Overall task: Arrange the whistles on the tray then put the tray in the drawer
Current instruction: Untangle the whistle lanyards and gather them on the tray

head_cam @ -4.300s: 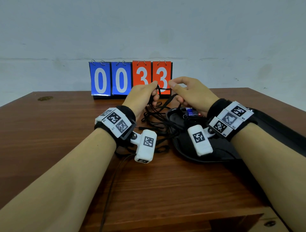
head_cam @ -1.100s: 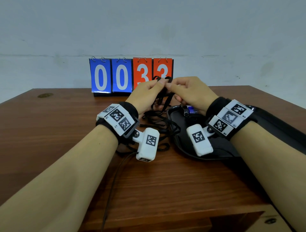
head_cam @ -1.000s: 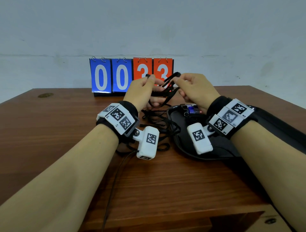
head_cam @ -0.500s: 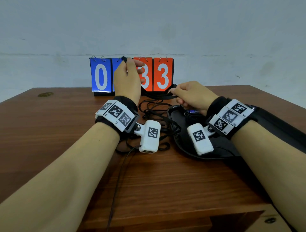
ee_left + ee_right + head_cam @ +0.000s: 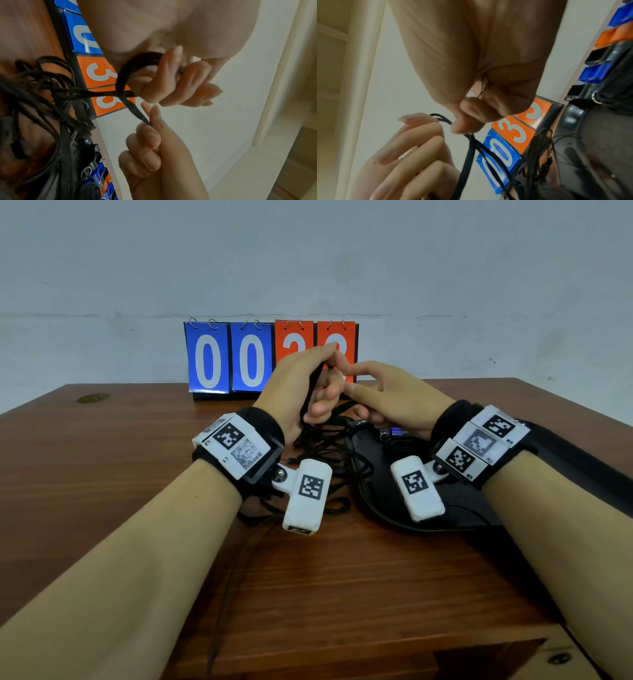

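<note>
Hands raised together above a wooden surface (image 5: 102, 491), in front of a flip scoreboard (image 5: 233, 361). The left hand (image 5: 301, 392) curls its fingers around a black lanyard cord (image 5: 123, 75); the right hand (image 5: 394, 398) pinches the same cord just beside it. Below, tangled cords (image 5: 329, 453) trail right to whistles (image 5: 392, 434) lying on a black tray (image 5: 383, 501).
</note>
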Motion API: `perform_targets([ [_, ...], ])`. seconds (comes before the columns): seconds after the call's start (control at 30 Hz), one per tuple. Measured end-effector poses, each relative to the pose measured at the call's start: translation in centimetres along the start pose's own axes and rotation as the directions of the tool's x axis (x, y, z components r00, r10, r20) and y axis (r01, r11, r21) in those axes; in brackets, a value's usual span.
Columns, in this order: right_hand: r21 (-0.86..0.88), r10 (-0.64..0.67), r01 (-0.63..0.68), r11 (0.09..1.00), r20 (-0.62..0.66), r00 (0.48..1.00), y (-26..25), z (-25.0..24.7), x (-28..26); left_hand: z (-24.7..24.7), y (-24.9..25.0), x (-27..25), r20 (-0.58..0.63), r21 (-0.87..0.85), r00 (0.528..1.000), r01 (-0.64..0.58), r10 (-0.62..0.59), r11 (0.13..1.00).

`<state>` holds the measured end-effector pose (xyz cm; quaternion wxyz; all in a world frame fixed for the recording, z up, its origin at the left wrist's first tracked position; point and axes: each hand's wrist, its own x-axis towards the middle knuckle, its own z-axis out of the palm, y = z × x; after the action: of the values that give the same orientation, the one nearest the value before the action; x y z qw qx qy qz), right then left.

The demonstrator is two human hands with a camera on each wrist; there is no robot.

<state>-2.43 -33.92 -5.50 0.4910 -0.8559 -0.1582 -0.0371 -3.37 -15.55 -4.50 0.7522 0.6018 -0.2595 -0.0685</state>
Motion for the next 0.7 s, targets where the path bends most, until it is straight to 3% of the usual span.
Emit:
perform_targets([
  [0.23, 0.024, -0.119, 0.117, 0.993, 0.111, 0.987, -0.5, 0.1, -0.6, 0.2, 0.2, -0.5, 0.151, -0.059, 0.984, 0.108, -0.098, 0.992],
  [0.43, 0.025, -0.065, 0.062, 0.998, 0.163, 0.984, -0.3, 0.4, -0.6, 0.2, 0.0, -0.4, 0.210, -0.123, 0.970, 0.151, -0.123, 0.981],
  [0.53, 0.061, -0.055, 0.046, 0.997, 0.157, 0.986, -0.2, 0.2, -0.6, 0.0, 0.2, -0.1, 0.132, -0.206, 0.989, 0.099, -0.073, 0.973],
  [0.7, 0.119, -0.012, -0.002, 0.993, 0.116, 0.993, -0.1, -0.5, -0.7, -1.4, 0.6, 0.6, -0.135, -0.339, 0.991, -0.065, 0.019, 0.939],
])
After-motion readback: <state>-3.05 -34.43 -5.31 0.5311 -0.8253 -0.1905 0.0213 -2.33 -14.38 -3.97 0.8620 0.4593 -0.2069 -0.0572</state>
